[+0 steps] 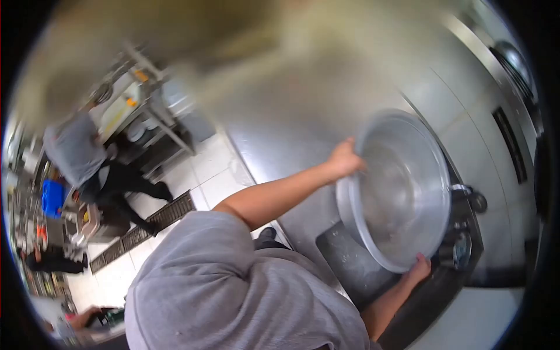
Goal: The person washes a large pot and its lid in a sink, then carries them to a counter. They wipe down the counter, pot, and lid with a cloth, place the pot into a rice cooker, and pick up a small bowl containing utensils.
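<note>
A large round grey basin (388,192) is tilted over the sink (350,251), its wide mouth turned toward me and some cloudy wetness or residue on the inside. My left hand (347,158) is closed over the rim at one side. Low on the opposite side, my right hand (419,268) grips the rim, with part of its fingers hidden behind the basin. Beside the basin, a faucet (466,191) sticks out near the wall, and a metal container (459,249) stands close to my right hand.
A steel counter (274,140) runs along the sink. A tiled wall (466,128) rises behind it. On the left, a person in a grey shirt (76,149) works at a metal table, near a floor drain grate (140,233). Other people are further off. Something blurred covers the top of the view.
</note>
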`<action>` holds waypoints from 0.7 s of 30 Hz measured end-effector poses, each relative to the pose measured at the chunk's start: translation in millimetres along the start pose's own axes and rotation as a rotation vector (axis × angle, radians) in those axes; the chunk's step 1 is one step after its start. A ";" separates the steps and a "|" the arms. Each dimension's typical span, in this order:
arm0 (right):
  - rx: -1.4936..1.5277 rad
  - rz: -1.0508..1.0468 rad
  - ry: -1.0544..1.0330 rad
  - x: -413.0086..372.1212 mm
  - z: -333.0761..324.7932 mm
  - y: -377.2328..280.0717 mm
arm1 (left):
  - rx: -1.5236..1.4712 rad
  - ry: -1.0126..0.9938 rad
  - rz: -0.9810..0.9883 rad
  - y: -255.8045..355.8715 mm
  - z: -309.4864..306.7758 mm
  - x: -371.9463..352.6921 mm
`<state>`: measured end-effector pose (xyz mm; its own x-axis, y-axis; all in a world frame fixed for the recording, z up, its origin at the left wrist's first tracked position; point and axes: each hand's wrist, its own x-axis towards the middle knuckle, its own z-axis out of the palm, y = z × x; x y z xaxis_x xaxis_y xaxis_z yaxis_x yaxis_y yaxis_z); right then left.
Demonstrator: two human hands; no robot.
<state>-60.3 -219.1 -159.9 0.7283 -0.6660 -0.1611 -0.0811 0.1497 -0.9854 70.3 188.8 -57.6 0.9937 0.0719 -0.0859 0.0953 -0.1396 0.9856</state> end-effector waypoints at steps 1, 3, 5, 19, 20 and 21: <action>-0.058 -0.032 0.047 7.8 -0.7 4.0 | 0.006 0.012 -0.045 -10.4 1.2 3.8; -0.175 -0.075 0.143 5.1 5.3 5.6 | -0.068 -0.088 -0.113 -22.3 0.9 9.9; -0.162 -0.147 0.211 -9.9 21.4 -5.0 | -0.116 -0.015 -0.138 -59.2 11.8 28.5; -1.387 0.071 -0.475 123.4 112.3 24.5 | 0.844 -0.160 0.018 -3.5 51.4 124.1; -1.395 0.060 -0.475 139.7 124.5 38.9 | 0.846 -0.152 0.081 -12.9 55.1 132.3; -1.510 -0.058 -0.344 152.7 138.7 53.1 | 0.851 -0.141 0.141 -20.5 56.5 139.9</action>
<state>141.0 -211.6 -229.2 0.8535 -0.4186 -0.3102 -0.4814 -0.8614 -0.1620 210.7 146.0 -98.1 0.9922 -0.1163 -0.0442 -0.0730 -0.8322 0.5496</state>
